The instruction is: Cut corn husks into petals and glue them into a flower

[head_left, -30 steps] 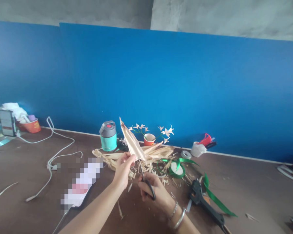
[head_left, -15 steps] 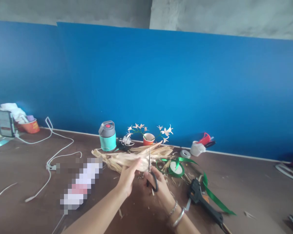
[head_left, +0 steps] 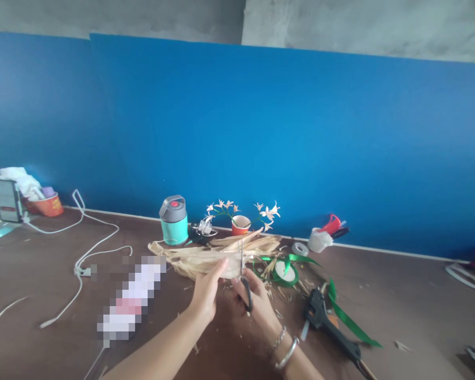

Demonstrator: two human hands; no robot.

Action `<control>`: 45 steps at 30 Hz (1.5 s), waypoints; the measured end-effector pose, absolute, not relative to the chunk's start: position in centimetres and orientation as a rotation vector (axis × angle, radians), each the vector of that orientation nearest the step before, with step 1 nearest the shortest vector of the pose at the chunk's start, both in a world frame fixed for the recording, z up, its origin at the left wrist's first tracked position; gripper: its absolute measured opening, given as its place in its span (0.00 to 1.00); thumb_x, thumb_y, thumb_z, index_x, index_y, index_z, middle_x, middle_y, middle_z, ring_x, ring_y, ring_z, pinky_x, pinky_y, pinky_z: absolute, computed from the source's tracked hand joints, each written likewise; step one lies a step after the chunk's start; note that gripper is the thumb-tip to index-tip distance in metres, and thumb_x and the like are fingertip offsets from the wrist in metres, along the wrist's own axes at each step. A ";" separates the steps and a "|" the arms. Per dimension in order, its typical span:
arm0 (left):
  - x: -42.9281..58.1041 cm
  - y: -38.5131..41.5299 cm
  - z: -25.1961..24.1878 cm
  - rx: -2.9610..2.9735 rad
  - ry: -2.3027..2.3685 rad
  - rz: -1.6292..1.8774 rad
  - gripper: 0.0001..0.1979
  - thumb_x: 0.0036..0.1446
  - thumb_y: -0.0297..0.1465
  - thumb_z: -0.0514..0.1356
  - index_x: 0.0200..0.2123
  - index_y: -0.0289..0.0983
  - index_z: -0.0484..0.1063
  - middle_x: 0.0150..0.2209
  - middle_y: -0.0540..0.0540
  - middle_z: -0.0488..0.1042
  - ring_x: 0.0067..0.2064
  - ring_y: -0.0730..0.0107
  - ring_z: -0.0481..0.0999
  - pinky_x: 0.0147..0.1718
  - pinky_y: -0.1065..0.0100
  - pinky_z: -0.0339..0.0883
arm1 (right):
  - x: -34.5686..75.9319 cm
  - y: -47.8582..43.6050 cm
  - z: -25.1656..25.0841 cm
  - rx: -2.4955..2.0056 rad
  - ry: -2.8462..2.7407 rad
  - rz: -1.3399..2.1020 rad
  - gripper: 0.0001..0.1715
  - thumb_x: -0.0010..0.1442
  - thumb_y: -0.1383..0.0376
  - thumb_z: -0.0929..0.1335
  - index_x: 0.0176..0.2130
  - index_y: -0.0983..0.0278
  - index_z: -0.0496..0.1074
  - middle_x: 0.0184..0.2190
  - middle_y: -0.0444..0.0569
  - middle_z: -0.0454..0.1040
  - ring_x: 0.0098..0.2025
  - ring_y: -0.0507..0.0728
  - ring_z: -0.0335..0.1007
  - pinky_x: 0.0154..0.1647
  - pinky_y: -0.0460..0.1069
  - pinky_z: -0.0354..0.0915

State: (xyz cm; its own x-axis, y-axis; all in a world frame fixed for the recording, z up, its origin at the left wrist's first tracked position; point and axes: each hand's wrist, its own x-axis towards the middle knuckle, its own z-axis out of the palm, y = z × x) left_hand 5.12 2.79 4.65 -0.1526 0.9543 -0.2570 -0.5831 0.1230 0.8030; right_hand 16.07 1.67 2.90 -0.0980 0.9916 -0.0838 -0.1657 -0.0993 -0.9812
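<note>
My left hand [head_left: 206, 290] is closed on a pale, dry corn husk [head_left: 231, 265], thumb on top, its fingers partly hidden. In my right hand [head_left: 257, 298] are scissors [head_left: 247, 295] with dark handles, their blades pointing up at the right edge of that husk. More dried corn husks [head_left: 182, 259] lie in a pile on the table just beyond both hands. Right of my right hand sits a spool of green ribbon [head_left: 285, 273], one length trailing off it. Small husk scraps are scattered around.
A black glue gun [head_left: 328, 322] lies at the right. Behind the husks stand a turquoise flask [head_left: 174, 229] and a paper cup [head_left: 240, 226] with white flowers. A tape roll [head_left: 300, 249] and white cables [head_left: 81, 264] lie on the brown table. A blue partition [head_left: 261, 132] closes the back.
The scissors have turned slightly in my right hand, their handles closer together and blades nearer each other. My left hand stays almost where it was on the husk.
</note>
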 end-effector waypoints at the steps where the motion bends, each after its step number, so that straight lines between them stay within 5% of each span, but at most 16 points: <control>1: 5.1 2.8 4.6 0.504 0.991 1.440 0.15 0.38 0.35 0.69 0.31 0.32 0.78 0.29 0.42 0.79 0.29 0.65 0.77 0.24 0.70 0.68 | 16.1 1.7 3.0 -1.111 -1.106 1.415 0.27 0.39 0.48 0.74 0.27 0.63 0.62 0.14 0.37 0.62 0.15 0.47 0.55 0.13 0.41 0.51; 10: 5.1 2.9 4.7 0.472 1.008 1.437 0.15 0.37 0.34 0.69 0.31 0.33 0.78 0.31 0.43 0.80 0.30 0.65 0.77 0.26 0.71 0.67 | 16.0 1.7 2.7 -1.059 -1.118 1.378 0.24 0.42 0.50 0.73 0.26 0.63 0.62 0.12 0.34 0.57 0.13 0.44 0.47 0.12 0.41 0.45; 18: 4.8 3.3 4.3 0.529 0.930 1.473 0.15 0.40 0.34 0.67 0.32 0.31 0.75 0.32 0.42 0.79 0.35 0.59 0.77 0.32 0.67 0.69 | 16.0 1.8 2.6 -1.117 -1.116 1.334 0.23 0.41 0.51 0.73 0.25 0.63 0.63 0.10 0.35 0.58 0.11 0.45 0.49 0.10 0.41 0.46; 29: 3.4 4.5 5.2 0.660 0.884 1.587 0.14 0.43 0.35 0.65 0.33 0.36 0.69 0.21 0.52 0.73 0.22 0.69 0.73 0.22 0.70 0.65 | 15.5 1.2 1.7 -0.977 -1.231 1.550 0.20 0.50 0.53 0.70 0.35 0.64 0.63 0.22 0.41 0.68 0.20 0.48 0.66 0.14 0.40 0.50; 45: 3.9 4.0 4.9 0.687 0.902 1.493 0.13 0.41 0.31 0.65 0.32 0.36 0.67 0.20 0.54 0.70 0.20 0.72 0.70 0.18 0.73 0.62 | 15.0 1.1 1.9 -1.058 -1.286 1.502 0.24 0.46 0.49 0.71 0.31 0.64 0.63 0.18 0.39 0.66 0.18 0.47 0.63 0.15 0.41 0.54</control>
State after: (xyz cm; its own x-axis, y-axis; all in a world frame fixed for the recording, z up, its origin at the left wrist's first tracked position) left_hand 3.93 3.97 4.88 -0.1250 0.9890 -0.0797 -0.5311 0.0012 0.8473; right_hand 14.98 1.15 1.92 -0.2611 0.9632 -0.0637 -0.0856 -0.0889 -0.9924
